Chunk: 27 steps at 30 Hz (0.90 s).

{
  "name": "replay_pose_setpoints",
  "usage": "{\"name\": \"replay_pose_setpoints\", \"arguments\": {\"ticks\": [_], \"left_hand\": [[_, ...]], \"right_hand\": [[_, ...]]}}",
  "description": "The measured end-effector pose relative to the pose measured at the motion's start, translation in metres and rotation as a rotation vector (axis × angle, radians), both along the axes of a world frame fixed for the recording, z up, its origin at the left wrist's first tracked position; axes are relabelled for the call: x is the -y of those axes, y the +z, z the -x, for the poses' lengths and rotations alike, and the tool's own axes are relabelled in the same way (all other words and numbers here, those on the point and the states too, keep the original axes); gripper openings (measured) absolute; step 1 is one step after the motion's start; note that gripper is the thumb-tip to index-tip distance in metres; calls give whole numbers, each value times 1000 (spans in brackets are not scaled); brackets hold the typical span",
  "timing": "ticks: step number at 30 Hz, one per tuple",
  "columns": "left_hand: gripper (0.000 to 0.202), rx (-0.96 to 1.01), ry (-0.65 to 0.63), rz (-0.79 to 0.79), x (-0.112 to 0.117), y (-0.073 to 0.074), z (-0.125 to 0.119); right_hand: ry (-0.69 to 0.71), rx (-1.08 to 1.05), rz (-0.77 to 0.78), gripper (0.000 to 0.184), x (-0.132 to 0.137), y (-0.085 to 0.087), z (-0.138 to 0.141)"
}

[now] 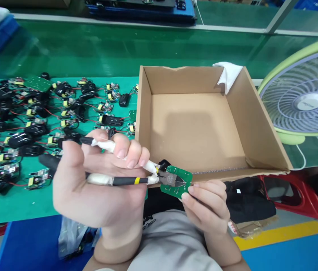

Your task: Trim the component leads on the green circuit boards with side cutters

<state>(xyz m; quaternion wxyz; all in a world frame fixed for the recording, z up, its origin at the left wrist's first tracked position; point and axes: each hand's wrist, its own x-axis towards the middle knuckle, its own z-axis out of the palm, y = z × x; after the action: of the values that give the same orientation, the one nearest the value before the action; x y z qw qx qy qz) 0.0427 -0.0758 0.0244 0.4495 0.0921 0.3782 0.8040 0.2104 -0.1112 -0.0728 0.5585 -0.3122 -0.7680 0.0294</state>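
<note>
My left hand point(99, 184) is palm up, fingers curled around the handles of a pair of side cutters point(125, 181). The handles are black with yellow bands and wrapped in white tape. Its metal jaws lie over the face of a small green circuit board point(172, 194), tips near the board's right part. Pinched in the fingers of my right hand point(208, 205) is that board's lower right edge. A black part point(163, 165) shows behind the board's upper left edge. Whether the jaws touch a lead is too small to tell.
An open cardboard box point(192, 109) stands just beyond my hands, with a white cloth point(228, 75) over its back corner. Many wired circuit boards with black housings point(36, 130) cover the green mat point(14, 210) at left. A fan point(308, 98) is at right.
</note>
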Motion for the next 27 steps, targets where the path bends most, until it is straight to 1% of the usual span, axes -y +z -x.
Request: {"name": "replay_pose_setpoints", "arguments": {"ticks": [3,7,10,13,19,21,24,27], "left_hand": [[60,32,9,43,0,2,2],[63,57,36,75,-4,4,1],[63,71,85,87,-7,4,0],[56,75,120,87,-7,2,-1],[46,101,80,75,-6,4,-2],[46,117,99,102,-6,6,-3],[49,131,164,149,-7,7,-4],[52,113,193,129,-7,4,-4]], "right_hand": [[-5,-1,12,11,1,0,-1],[2,16,26,12,1,1,-2],[-1,23,37,13,2,1,-3],[3,23,46,15,2,1,-3],[-42,45,45,14,3,-1,-3],[-52,47,48,13,3,0,-3],[-46,53,40,12,3,0,-3],[-57,61,42,13,3,0,-3]]}}
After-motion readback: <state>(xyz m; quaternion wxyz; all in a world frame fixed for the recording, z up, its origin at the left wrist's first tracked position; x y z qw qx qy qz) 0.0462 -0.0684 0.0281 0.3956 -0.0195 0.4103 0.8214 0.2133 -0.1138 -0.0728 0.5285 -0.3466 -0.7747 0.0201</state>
